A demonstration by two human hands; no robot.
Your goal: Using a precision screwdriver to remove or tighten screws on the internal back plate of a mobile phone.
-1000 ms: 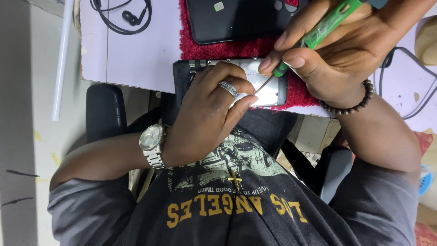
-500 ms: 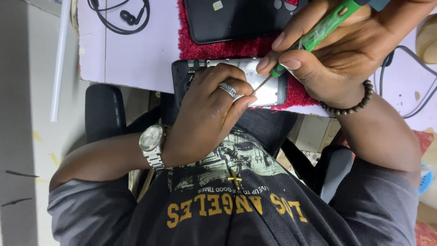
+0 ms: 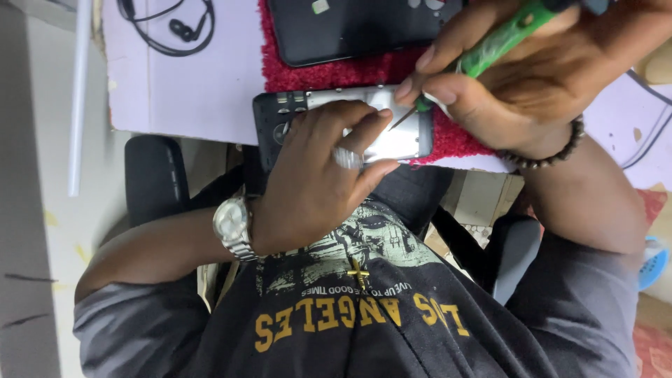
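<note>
Closest to you, your left hand [image 3: 315, 175], silver metal wristwatch [image 3: 231, 225] on the wrist, lies over the opened black phone with its bare silver inner plate [image 3: 406, 140]. The fingers are spread and pressed down on it, pinning it flat so it can't skate about. The phone sits at the near edge of the pale lilac worktop [image 3: 182, 91], half on the fuzzy red mat [image 3: 329, 75], which looks there to grip and cushion it.

Just beyond, your right hand [image 3: 511, 84], dark bead bracelet [image 3: 553, 150] below it, has its fingers pinched low around the green-handled screwdriver [image 3: 500, 42]. It is tilted, with the thin tip down on the plate beside your left fingertips. That low grip gives fine control.

Farther off lie a shut black phone [image 3: 350, 28] and black wired earphones [image 3: 171, 31].

Compared with a moment ago, little differs: same clamp, tip at nearly the same spot.
</note>
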